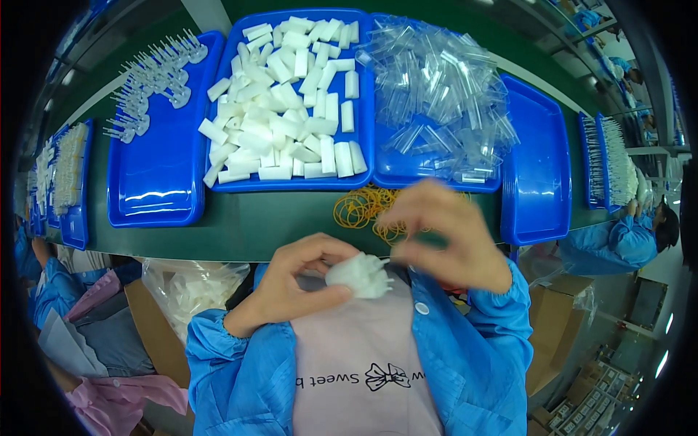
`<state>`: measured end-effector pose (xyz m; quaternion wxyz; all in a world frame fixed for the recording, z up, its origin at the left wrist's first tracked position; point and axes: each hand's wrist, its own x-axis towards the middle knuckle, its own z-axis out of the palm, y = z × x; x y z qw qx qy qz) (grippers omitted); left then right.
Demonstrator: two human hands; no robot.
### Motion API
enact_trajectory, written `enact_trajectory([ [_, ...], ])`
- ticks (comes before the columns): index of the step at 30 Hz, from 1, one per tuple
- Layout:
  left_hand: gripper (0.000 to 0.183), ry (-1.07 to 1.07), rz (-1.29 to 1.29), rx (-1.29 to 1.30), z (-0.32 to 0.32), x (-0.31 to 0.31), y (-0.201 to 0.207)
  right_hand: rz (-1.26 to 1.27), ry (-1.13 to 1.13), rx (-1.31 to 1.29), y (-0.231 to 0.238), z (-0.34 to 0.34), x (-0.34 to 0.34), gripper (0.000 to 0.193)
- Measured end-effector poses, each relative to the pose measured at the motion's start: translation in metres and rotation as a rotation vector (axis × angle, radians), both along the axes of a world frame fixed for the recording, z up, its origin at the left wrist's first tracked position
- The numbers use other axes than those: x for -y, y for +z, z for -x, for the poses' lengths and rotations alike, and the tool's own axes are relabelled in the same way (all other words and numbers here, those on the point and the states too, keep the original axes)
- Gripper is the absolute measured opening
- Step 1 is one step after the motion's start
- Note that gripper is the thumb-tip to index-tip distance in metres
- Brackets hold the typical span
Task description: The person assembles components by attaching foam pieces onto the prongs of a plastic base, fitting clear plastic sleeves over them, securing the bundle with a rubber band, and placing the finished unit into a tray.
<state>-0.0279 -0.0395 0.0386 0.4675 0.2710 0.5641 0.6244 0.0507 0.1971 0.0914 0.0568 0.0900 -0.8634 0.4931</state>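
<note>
My left hand [287, 287] is closed round a small white bundle [358, 277], held in front of my chest below the table edge. Thin pale tips stick out of the bundle's right end, and its exact make-up is too small to tell. Just to the right of those tips hovers my right hand [454, 243], its fingers curled but smeared by motion. Whether anything is between them I cannot make out. Yellow rubber bands [355, 208] lie in a loose heap on the green table [269, 218], partly hidden behind the right hand.
One blue tray [366, 156] holds many short white tubes [280, 120]; beside it lie clear plastic sleeves [436, 80]. Clear pieces with thin stems [149, 83] stand in the left tray [156, 189]. Stacked blue trays [538, 174] are at right. Co-workers sit on both sides.
</note>
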Motion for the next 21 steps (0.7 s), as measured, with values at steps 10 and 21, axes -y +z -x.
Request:
enact_trajectory([
  [10,0.054,0.411,-0.264,0.414,0.01,0.0,-0.006,-0.982,-0.476,-0.168,-0.055,0.052,-0.045,0.034],
  [21,0.062,0.483,-0.251,0.406,0.016,-0.009,-0.006,0.21,-0.52,-0.223,-0.023,0.043,-0.008,0.017],
])
